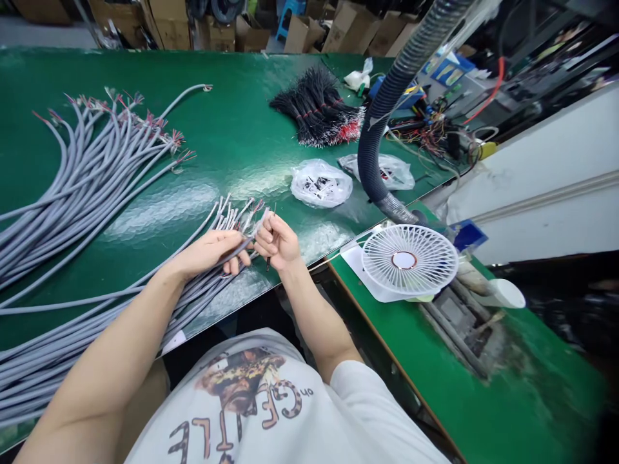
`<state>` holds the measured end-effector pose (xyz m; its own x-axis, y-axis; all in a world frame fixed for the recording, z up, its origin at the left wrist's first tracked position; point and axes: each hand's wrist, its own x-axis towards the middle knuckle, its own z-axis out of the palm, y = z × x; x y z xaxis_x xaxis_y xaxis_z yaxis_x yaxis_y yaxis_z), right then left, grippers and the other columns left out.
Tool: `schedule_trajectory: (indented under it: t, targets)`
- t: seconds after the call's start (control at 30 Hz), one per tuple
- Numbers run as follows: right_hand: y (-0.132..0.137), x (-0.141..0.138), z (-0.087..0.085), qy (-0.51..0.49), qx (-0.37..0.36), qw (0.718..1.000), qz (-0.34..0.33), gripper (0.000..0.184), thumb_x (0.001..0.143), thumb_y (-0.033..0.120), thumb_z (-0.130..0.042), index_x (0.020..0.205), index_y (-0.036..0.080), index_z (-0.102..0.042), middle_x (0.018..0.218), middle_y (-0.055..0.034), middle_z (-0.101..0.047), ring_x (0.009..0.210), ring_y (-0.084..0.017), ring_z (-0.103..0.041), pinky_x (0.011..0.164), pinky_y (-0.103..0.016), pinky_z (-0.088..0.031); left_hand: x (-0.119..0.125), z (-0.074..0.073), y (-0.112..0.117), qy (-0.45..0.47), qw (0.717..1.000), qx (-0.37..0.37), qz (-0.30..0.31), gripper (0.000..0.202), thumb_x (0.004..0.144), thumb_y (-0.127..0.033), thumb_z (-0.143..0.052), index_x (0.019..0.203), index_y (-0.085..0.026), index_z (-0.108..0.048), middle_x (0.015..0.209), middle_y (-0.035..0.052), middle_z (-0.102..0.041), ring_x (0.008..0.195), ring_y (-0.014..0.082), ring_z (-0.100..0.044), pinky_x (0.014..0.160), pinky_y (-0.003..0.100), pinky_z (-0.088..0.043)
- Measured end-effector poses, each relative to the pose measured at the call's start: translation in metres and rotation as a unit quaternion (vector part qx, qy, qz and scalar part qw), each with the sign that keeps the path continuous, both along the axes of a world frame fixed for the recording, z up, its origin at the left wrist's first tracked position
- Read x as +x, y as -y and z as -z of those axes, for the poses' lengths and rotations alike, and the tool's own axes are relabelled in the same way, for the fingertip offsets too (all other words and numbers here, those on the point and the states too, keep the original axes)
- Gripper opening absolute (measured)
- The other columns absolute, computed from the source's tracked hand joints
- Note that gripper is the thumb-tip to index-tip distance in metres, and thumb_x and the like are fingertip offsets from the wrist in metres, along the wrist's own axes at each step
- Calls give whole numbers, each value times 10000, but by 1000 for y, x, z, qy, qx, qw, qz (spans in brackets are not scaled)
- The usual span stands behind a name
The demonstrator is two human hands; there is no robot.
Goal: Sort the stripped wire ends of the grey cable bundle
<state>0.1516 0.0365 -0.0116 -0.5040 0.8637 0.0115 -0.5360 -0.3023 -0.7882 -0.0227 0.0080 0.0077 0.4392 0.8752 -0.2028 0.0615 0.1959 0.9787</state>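
1. Head view: clamps left hand around one grey cable, just above the near cable bundle on the green table.
2. Holds that cable aslant, long axis running from between 7 and 8 o'clock, at the left hand, up to between 1 and 2 o'clock.
3. Curls right hand closed on a slim dark thing poking out at about 6 o'clock, too small to identify; cannot tell whether clasping the cable too.
4. Presents the cable's upper end nearer to the right hand, at about 11 o'clock from it; sets the left hand farther down, toward 8 o'clock from that end.
5. Shows around both hands: far cable bundle with frayed ends at 10 o'clock, black wires at 1, clear bag at 2, white fan well apart at 3.
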Motion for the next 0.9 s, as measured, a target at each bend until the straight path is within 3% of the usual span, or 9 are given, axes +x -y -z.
schedule_trajectory:
  t: [0.03, 0.1, 0.2, 0.27, 0.4, 0.53, 0.7, 0.9]
  targets:
    - [-1, -1, 1, 13, -13, 1000, 7, 320, 820, 382, -564, 697, 217, -319, 510, 107, -384, 311, -24, -193, 322, -158, -168, -2, -4, 2, 4, 999, -8, 40, 440, 826, -546, -548, 736, -140, -690, 669, 75, -669, 437, 95, -503, 448, 220, -427]
    - [-2, -3, 2, 62, -33, 997, 23, 320, 816, 404, -579, 701, 211, -351, 506, 105, -401, 311, -22, -219, 325, -160, -155, -6, -10, 5, 5, 998, 15, 60, 399, 821, -510, -578, 720, -145, -706, 643, 66, -660, 397, 72, -431, 411, 208, -371]
    - [-6, 6, -2, 173, -13, 982, 72, 331, 846, 504, -530, 761, 189, -477, 518, 84, -441, 314, -30, -273, 328, -183, -149, -6, -12, 5, -34, 996, 81, 10, 337, 779, -473, -637, 711, -155, -728, 569, 34, -624, 406, 79, -425, 403, 199, -340]
    - [-5, 21, -10, 252, 50, 959, 123, 388, 873, 538, -473, 808, 164, -556, 555, 62, -469, 347, -37, -317, 346, -198, -178, -4, -9, 3, -79, 987, 133, -42, 316, 769, -457, -641, 789, -163, -757, 591, 34, -658, 466, 112, -509, 466, 212, -404]
    - [10, 53, -36, 404, 245, 859, 198, 306, 910, 408, -478, 795, 161, -615, 559, 42, -474, 479, -76, -427, 491, -223, -344, -1, 3, 1, -187, 945, 254, -87, 313, 817, -424, -590, 938, -197, -768, 905, 72, -761, 759, 200, -674, 715, 274, -499]
    - [34, 61, -54, 503, 341, 773, 182, 190, 937, 300, -452, 997, 193, -597, 579, 43, -519, 512, -101, -461, 565, -239, -379, 2, 11, 3, -280, 895, 338, -85, 303, 850, -428, -555, 972, -238, -758, 955, 60, -761, 838, 211, -692, 762, 282, -486]
    - [45, 52, -51, 568, 455, 677, 109, 188, 944, 252, -439, 954, 191, -617, 923, -63, -686, 820, -159, -628, 721, -253, -420, 5, 12, 6, -323, 865, 378, -71, 315, 879, -416, -514, 984, -238, -752, 958, 66, -760, 876, 217, -691, 749, 280, -476]
    - [41, 48, -40, 662, 465, 583, 76, 160, 938, 257, -451, 868, 190, -578, 784, -34, -670, 683, -150, -599, 611, -251, -330, 5, 13, 7, -349, 847, 397, -63, 322, 894, -411, -487, 980, -242, -747, 911, 58, -760, 823, 195, -687, 692, 259, -461]
